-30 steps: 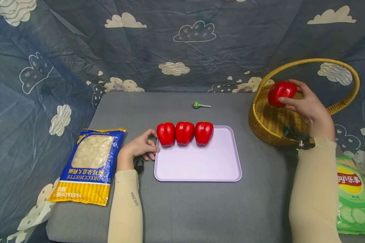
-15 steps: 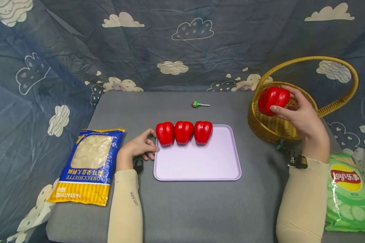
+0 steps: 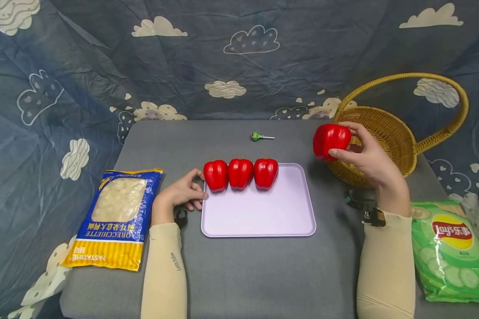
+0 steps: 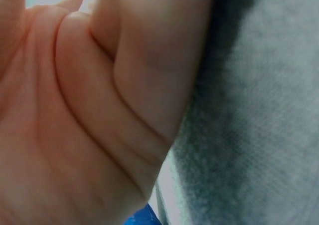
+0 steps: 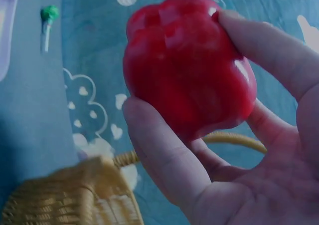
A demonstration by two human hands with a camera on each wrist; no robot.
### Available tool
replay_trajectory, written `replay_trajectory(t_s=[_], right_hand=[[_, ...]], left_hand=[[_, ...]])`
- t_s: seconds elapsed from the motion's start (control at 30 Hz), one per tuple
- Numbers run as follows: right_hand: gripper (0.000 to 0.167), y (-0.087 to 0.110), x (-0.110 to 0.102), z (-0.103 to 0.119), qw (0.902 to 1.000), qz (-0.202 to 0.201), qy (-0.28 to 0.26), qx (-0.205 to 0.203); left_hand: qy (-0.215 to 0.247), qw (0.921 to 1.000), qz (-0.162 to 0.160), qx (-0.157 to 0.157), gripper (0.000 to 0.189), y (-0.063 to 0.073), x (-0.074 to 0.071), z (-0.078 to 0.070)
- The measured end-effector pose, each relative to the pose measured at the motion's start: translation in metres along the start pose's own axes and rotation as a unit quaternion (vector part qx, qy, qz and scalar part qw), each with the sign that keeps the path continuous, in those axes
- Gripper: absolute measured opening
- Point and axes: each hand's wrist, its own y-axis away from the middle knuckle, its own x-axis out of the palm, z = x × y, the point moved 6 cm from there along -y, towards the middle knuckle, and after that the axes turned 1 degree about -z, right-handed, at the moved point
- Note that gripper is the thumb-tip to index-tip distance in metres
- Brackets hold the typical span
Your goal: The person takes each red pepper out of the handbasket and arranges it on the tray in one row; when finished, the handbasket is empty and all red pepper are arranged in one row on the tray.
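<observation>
My right hand [image 3: 373,155] grips a red bell pepper [image 3: 330,141] between thumb and fingers, held up at the left rim of the wicker basket [image 3: 395,133]. In the right wrist view the bell pepper [image 5: 187,70] shows its lobed end, the thumb on one side and fingers on the other. Three more red bell peppers [image 3: 241,173] stand in a row along the back left of the pale lilac tray [image 3: 259,217]. My left hand [image 3: 181,191] holds the tray's left edge, thumb at the rim, fingers bent. The left wrist view shows mostly palm.
A green-wrapped lollipop [image 3: 256,136] lies behind the tray. On the left is a blue and yellow pasta bag [image 3: 117,217]; a green chip bag [image 3: 449,252] lies right of the right forearm. The basket's tall handle [image 3: 461,106] arches above it. Cloud-printed cloth hangs behind the grey table [image 3: 263,274].
My right hand has carried the bell pepper leftward and toward me, from over the basket's inside to its left rim. The left hand, tray and three bell peppers have stayed put.
</observation>
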Motion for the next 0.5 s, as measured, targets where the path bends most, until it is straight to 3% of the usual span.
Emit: replay_trajectory(t_s=[0.5], right_hand=[[0.082, -0.018, 0.057, -0.014, 0.992, 0.116, 0.039, 0.032]], left_hand=[[0.002, 1.0, 0.0, 0.002, 0.055, 0.0, 0.0, 0.0]])
